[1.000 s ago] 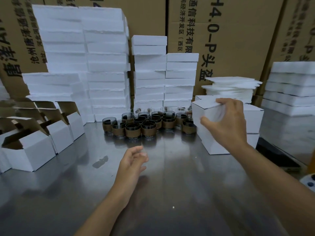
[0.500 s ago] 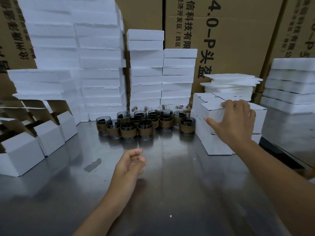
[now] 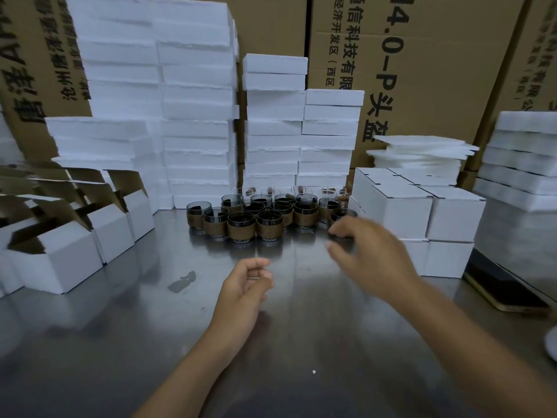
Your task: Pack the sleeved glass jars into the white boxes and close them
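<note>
Several dark glass jars in brown sleeves (image 3: 265, 217) stand clustered at the back of the steel table (image 3: 150, 342). A stack of closed white boxes (image 3: 422, 218) sits to their right. Open white boxes (image 3: 60, 251) with raised flaps line the left side. My right hand (image 3: 370, 254) hovers blurred just in front of the rightmost jar and the closed boxes, fingers relaxed, holding nothing. My left hand (image 3: 244, 285) floats over the table's middle with fingers loosely curled, empty.
White foam blocks (image 3: 193, 101) are piled behind the jars, with thin foam sheets (image 3: 422, 149) and more foam (image 3: 524, 158) at the right. Large cardboard cartons form the back wall. A dark phone (image 3: 503, 291) lies at the table's right edge.
My right hand let go of the closed box on the right stack and drew back left toward the jars. My left hand stayed roughly in place.
</note>
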Demonstrator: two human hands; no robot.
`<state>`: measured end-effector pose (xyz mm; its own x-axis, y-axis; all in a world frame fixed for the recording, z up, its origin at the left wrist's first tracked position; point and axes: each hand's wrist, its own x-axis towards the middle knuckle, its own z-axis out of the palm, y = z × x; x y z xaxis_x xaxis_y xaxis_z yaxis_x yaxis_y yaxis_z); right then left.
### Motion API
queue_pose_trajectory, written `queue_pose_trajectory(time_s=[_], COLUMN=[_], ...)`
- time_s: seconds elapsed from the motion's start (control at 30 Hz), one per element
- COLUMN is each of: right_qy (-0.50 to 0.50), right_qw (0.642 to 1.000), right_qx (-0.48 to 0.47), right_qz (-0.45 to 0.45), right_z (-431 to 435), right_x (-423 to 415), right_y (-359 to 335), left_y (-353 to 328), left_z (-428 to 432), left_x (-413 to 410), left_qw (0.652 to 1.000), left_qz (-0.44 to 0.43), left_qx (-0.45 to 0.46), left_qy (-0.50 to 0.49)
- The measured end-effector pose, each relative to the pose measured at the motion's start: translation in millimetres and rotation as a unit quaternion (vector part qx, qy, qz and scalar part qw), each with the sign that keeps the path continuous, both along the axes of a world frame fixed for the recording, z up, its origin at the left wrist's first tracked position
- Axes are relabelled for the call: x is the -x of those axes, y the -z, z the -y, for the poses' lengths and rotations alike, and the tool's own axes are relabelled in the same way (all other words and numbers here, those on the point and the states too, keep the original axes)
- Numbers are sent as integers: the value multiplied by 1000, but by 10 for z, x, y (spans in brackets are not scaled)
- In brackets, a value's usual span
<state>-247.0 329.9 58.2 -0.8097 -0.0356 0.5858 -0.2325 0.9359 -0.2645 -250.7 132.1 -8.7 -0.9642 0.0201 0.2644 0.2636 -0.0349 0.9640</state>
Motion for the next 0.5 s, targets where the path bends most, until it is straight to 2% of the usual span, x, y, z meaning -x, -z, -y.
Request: queue_pose_trajectory(time_s=[0.17, 0.5], right_qy=[-28, 41], right_qw=[994, 993], right_qx=[49, 25], right_qz=[96, 106], right_z=[211, 159], right_x=[-126, -184], right_y=[568, 652], left_y=[-14, -59], left_z=[64, 364], left_x=[-20, -11], left_qw=[999, 990], left_qz=[-15, -42], left_qx=[1, 11], left_qy=[-40, -131])
